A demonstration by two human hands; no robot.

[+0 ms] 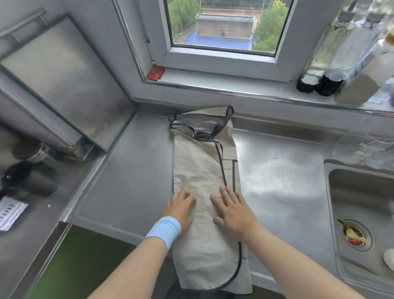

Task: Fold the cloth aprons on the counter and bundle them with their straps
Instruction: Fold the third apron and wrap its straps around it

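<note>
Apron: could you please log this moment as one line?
apron: folded lengthwise, overhanging counter | straps: loose, far end | left hand: on apron | right hand: flat on apron

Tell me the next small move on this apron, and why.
Probably take the near end and fold it up toward the straps. The apron already lies as a long narrow strip on the counter, its near end hanging over the front edge, with the left hand and right hand resting on its middle.
</note>
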